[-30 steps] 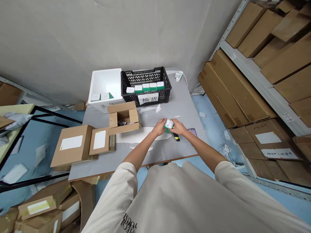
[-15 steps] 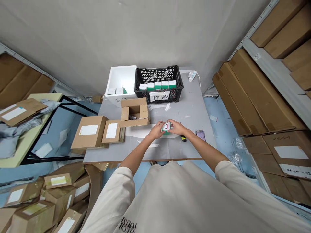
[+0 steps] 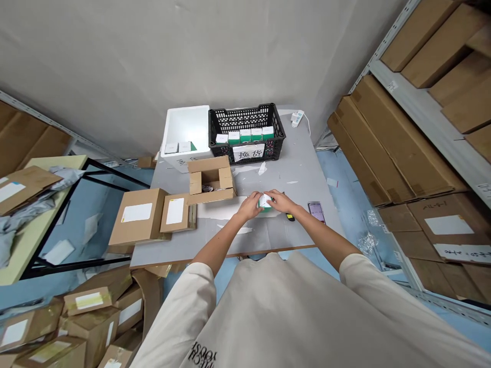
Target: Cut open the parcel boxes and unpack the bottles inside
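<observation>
- Holding the small box (image 3: 264, 203) between both hands, you have the fingers (image 3: 270, 196) of your left hand (image 3: 249, 206) and right hand (image 3: 282, 201) clenched on it from opposite sides.
- Note the hand positions: your left hand is on the box's left side, your right hand on its right. Neither hand is clearly nearer.
- Long axis: your fingers cover too much of the box to determine it.
- Box appearance: squared edges, a white upper face, and green showing below it.
- Box location: over the grey table (image 3: 303, 168), toward its front edge. You cannot tell whether it touches the surface.
- Just beyond your right hand lie a yellow-and-black utility knife (image 3: 290, 217) and, farther right, a phone (image 3: 316, 212).
- Ahead and to the left stands an open cardboard box (image 3: 210, 179), beside two flat cardboard mailers (image 3: 138, 214).
- At the far edge, a black plastic crate (image 3: 245, 113) holds a row of similar boxes (image 3: 245, 136). A white foam box (image 3: 186, 122) stands beside it.
</observation>
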`<action>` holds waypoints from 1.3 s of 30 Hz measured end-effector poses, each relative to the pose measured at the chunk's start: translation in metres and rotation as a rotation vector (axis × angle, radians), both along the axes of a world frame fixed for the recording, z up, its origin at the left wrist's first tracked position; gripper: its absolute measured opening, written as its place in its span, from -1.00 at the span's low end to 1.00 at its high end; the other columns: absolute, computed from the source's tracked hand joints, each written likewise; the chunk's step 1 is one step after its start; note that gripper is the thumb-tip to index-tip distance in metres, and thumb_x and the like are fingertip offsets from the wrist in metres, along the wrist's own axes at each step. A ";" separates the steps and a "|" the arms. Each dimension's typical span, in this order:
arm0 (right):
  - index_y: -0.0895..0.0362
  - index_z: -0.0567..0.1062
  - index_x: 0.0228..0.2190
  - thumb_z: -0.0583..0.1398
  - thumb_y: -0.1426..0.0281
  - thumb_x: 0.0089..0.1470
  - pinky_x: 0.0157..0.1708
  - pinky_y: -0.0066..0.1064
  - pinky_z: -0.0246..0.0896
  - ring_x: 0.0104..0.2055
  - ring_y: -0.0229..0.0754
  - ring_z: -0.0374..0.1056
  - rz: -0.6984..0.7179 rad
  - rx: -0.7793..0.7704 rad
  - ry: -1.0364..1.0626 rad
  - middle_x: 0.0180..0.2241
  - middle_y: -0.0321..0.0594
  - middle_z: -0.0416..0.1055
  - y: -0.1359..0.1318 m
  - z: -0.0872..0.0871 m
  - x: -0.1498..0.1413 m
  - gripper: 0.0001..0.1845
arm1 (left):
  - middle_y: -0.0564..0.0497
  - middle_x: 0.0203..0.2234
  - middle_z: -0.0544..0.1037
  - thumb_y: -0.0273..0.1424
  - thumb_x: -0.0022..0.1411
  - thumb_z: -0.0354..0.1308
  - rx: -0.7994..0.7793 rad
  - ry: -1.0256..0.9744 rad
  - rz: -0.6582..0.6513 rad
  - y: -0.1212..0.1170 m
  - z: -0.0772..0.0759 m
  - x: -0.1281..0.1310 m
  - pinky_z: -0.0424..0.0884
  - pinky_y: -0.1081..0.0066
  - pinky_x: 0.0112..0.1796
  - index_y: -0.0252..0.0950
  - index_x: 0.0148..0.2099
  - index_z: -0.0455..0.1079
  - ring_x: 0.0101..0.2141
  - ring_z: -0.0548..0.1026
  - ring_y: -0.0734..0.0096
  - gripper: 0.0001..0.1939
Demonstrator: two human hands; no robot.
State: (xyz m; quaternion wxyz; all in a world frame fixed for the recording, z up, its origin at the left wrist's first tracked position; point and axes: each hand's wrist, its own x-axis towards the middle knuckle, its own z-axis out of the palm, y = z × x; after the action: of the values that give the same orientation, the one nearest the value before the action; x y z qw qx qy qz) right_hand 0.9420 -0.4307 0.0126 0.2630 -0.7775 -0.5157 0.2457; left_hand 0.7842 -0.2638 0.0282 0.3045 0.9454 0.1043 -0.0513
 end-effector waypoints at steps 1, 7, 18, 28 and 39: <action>-0.02 0.38 0.29 0.19 0.31 0.27 0.01 -0.27 0.40 -0.15 -0.13 0.51 -0.021 0.002 0.000 0.16 -0.14 0.43 0.002 -0.001 -0.002 -0.42 | -0.18 0.30 0.29 -0.34 0.25 0.27 0.006 0.003 0.001 0.000 0.001 -0.001 0.45 0.16 0.07 -0.20 0.40 0.15 0.09 0.50 0.07 -0.28; 0.02 0.35 0.23 0.38 0.27 0.05 -0.07 -0.27 0.43 -0.26 -0.19 0.51 -0.343 -0.034 0.154 0.06 -0.13 0.50 0.020 -0.005 -0.016 -0.27 | -0.24 0.29 0.30 -0.28 0.20 0.35 0.226 0.025 -0.013 -0.009 0.008 0.001 0.26 0.02 0.19 -0.18 0.41 0.11 0.26 0.29 -0.14 -0.19; 0.13 0.46 -0.22 0.23 0.05 0.28 -0.24 -0.31 0.52 -0.22 -0.10 0.60 -0.669 -0.281 0.958 -0.18 -0.03 0.59 0.002 -0.043 -0.040 -0.63 | -0.20 0.08 0.40 -0.21 0.17 0.38 0.326 0.078 0.091 0.009 0.010 -0.024 0.32 0.16 0.10 -0.22 0.33 0.24 0.12 0.36 -0.08 -0.26; 0.14 0.46 -0.17 0.30 -0.06 0.19 -0.33 -0.31 0.52 -0.36 -0.11 0.55 -0.907 -0.261 1.141 -0.32 -0.10 0.56 0.034 -0.042 -0.046 -0.49 | -0.20 0.07 0.39 -0.29 0.17 0.35 0.323 -0.064 0.095 -0.020 0.014 -0.044 0.34 0.11 0.10 -0.23 0.33 0.22 0.09 0.33 -0.08 -0.28; 0.07 0.23 0.11 0.41 0.23 0.00 -0.45 -0.43 0.43 -0.37 -0.16 0.47 -1.098 -0.008 0.867 -0.34 -0.25 0.52 0.035 -0.020 -0.018 -0.27 | -0.23 0.21 0.32 -0.46 0.16 0.31 0.327 -0.101 -0.097 -0.046 0.004 -0.062 0.27 0.02 0.15 -0.12 0.41 0.10 0.20 0.29 -0.11 -0.17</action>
State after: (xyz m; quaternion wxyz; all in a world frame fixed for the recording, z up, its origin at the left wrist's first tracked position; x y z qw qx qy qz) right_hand 0.9236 -0.3952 -0.0078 0.5283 -0.7584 0.1041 0.3673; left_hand 0.7221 -0.3100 0.0323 0.1489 0.9876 0.0503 -0.0007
